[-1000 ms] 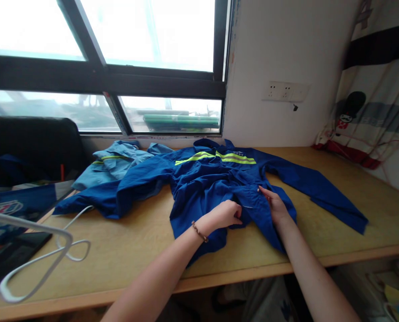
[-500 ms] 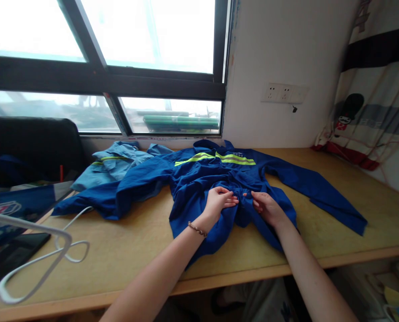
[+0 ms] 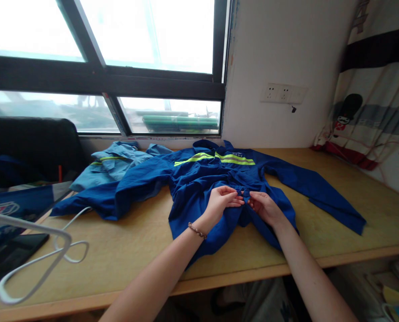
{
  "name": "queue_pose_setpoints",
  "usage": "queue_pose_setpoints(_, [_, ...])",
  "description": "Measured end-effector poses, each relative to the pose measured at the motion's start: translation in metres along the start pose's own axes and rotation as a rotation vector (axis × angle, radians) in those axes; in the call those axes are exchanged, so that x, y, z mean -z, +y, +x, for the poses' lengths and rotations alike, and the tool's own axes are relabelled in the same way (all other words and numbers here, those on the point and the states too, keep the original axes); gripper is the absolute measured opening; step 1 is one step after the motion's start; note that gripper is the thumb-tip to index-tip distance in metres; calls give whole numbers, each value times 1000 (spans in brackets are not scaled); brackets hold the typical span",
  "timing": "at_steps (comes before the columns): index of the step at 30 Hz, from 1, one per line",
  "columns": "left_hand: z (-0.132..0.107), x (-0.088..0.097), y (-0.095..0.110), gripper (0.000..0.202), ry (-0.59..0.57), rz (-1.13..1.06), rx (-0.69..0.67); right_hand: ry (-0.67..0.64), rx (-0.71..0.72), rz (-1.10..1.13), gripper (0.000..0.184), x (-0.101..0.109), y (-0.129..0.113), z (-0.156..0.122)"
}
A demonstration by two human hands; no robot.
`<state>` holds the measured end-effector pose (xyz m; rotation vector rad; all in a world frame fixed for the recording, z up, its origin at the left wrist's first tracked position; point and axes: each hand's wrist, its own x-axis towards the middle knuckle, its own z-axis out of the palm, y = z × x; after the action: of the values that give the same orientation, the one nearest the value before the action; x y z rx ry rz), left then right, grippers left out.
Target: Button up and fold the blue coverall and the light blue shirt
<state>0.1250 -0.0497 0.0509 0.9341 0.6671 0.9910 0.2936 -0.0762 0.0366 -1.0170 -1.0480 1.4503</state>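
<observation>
A dark blue work jacket (image 3: 199, 181) with a yellow-green reflective stripe lies spread on the wooden table (image 3: 135, 250), sleeves out to both sides. My left hand (image 3: 221, 201), with a bead bracelet at the wrist, pinches the jacket's front edge near the middle. My right hand (image 3: 264, 206) pinches the facing edge right beside it. The fingertips of both hands nearly touch over the front opening.
A lighter blue garment (image 3: 114, 163) lies bunched at the back left under the window. A white clothes hanger (image 3: 41, 255) rests on the table's left front. A dark chair (image 3: 28, 147) and printed blue items stand at far left. Wall sockets (image 3: 284, 94) and a hanging cloth are at right.
Both hands moved up the jacket's front from the lower hem and came together, pinching the two front edges at the middle.
</observation>
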Motion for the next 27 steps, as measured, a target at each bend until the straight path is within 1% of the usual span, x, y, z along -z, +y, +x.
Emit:
queue_pose_setpoints(3, [0,0,0,22,9,3,6,-52,-10,126,18,0,-3,-3])
queue_pose_setpoints(5, [1,0,-1,23,11,22,-4,-79,-6,118,24,0,-4,-4])
queue_pose_setpoints(7, [1,0,-2,24,4,47,-17,-72,7,62,29,-1,-2,-4])
queue_pose_setpoints(10, [1,0,-3,27,-2,79,-14,16,77,-77,26,-3,3,-1])
queue_pose_setpoints(14, [1,0,-4,30,6,108,-9,184,280,-347,20,-9,8,1])
queue_pose_setpoints(16, [1,0,-5,31,-6,123,-7,239,360,-470,19,-13,8,-1])
queue_pose_setpoints(20, [0,0,-7,32,-43,132,17,257,440,-656,17,-19,12,-5])
queue_pose_setpoints(22, [1,-1,-10,32,-6,149,24,262,471,-769,17,-20,16,-5])
queue_pose_setpoints(24, [2,0,-13,31,60,171,26,276,509,-885,15,-21,19,-5])
queue_pose_setpoints(25, [3,1,-15,31,87,170,29,281,525,-928,14,-21,21,-4])
queue_pose_setpoints(27, [5,3,-18,29,103,121,52,282,539,-962,10,-21,22,-3])
